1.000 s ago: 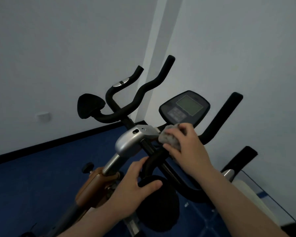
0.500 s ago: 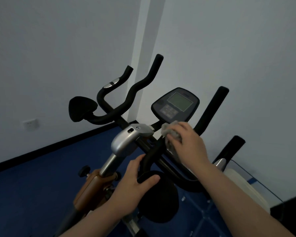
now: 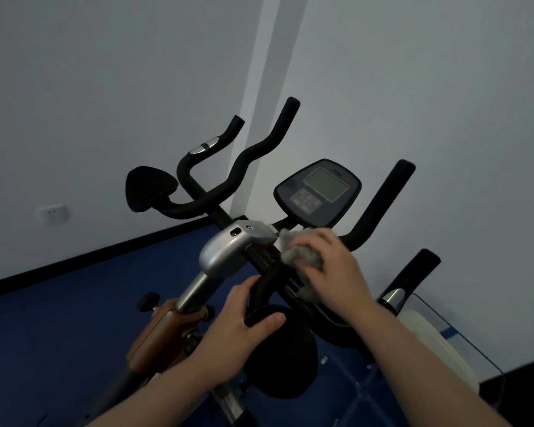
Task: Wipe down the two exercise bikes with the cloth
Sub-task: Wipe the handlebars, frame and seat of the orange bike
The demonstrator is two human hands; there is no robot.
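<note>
Exercise bike (image 3: 225, 254), one unit in view, black handlebars (image 3: 228, 183) on a silver stem housing, set on a blue floor (image 3: 59, 318) against grey-white walls. Console (image 3: 317, 192): dark oval panel with a pale screen, standing just above and behind the stem housing, unlit. Cloth (image 3: 302, 257): grey, bunched, lying on the black bar just to the right of the stem housing and directly below the console; its lower end hangs down beside the bar. Right hand (image 3: 333, 269): fingers curled over the cloth, gripping it and pressing it to the bar; somewhat blurred, so the exact finger placement is hard to read. Left hand (image 3: 238, 331): below the stem housing, thumb and fingers wrapped round the near black grip beside a round black pad (image 3: 281, 362). Second round pad (image 3: 150, 188): left of the stem housing, at the far end of the handlebars. Brown frame section (image 3: 158, 337) with a black knob: below and left of the stem housing. White wall socket (image 3: 53, 213): far left of the bike, low on the wall. Pale object (image 3: 429, 340) under a clear cover: lower right of the bike, possibly part of another machine.
</note>
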